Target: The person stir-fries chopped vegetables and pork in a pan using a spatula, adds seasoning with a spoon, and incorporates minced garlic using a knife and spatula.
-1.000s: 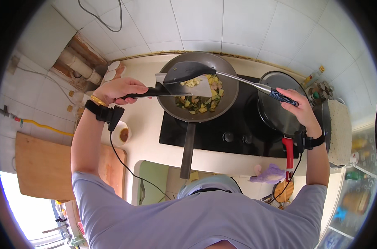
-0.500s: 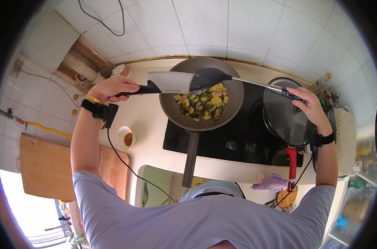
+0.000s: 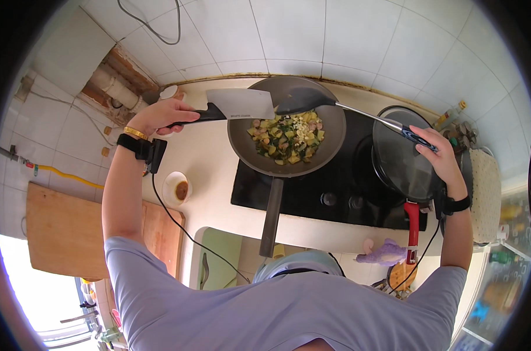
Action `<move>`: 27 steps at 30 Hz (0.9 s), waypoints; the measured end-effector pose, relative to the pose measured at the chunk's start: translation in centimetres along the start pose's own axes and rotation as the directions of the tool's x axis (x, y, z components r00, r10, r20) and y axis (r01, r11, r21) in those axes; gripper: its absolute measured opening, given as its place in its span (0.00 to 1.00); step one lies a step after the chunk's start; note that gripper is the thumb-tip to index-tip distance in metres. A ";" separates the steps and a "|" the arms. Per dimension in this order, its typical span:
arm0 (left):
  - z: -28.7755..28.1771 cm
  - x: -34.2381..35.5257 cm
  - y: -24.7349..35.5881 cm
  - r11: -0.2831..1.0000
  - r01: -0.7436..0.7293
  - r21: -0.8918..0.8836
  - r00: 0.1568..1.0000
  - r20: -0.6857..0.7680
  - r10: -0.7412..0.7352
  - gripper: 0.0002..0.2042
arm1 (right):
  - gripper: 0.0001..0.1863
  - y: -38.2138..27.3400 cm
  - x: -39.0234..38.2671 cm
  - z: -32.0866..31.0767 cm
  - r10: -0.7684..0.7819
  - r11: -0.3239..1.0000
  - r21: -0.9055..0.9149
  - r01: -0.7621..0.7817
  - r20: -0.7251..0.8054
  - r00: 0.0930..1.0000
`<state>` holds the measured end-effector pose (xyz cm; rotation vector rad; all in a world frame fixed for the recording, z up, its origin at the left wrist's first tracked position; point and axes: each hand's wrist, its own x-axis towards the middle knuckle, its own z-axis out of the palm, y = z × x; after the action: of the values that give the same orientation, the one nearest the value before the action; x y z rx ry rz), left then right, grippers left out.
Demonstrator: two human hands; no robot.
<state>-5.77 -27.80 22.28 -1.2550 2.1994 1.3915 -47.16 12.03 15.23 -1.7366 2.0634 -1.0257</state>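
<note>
My left hand (image 3: 167, 117) is closed round the black handle of a cleaver (image 3: 242, 103), whose wide pale blade reaches over the left far side of a grey frying pan (image 3: 245, 146). On the right, my right hand (image 3: 438, 149) grips the blue-and-black handle of a spatula (image 3: 305, 100). Its black head is over the pan's far side, close to the cleaver's tip. Inside the pan lies a mix of yellowish chopped pieces and dark greens (image 3: 277, 145). Small pale chopped bits (image 3: 303, 130) sit on top of it, right of the middle.
The pan stands on a black cooktop (image 3: 254, 193), its handle pointing toward me. To its right is a lidded pan (image 3: 406, 158) with a red handle (image 3: 412, 225). A white cup (image 3: 175, 188) with brown liquid stands on the left of the counter, near wooden boards (image 3: 64, 231).
The pale chopped bits now lie on the food; they were not there before. The cleaver has tilted and risen slightly, and the spatula head has pulled slightly away from its blade.
</note>
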 end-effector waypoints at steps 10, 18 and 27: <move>1.1 -1.7 1.4 0.997 -0.072 -0.005 0.997 -0.011 0.072 0.12 | 0.23 -1.2 1.1 1.8 -0.037 0.998 0.041 0.038 -0.037 0.999; 0.7 -2.9 1.1 0.997 -0.081 -0.005 0.994 -0.068 0.081 0.09 | 0.21 -1.5 -2.2 0.3 0.047 0.965 -0.258 -0.048 -0.008 0.999; 1.4 -2.2 1.4 0.997 -0.082 0.010 0.991 -0.103 0.082 0.11 | 0.23 -4.6 -0.5 1.9 -0.160 0.984 -0.090 0.151 -0.115 0.980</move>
<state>-5.81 -25.20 23.72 -1.2749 2.3466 1.3782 -42.40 11.68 16.69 -1.9478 2.0960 -1.1343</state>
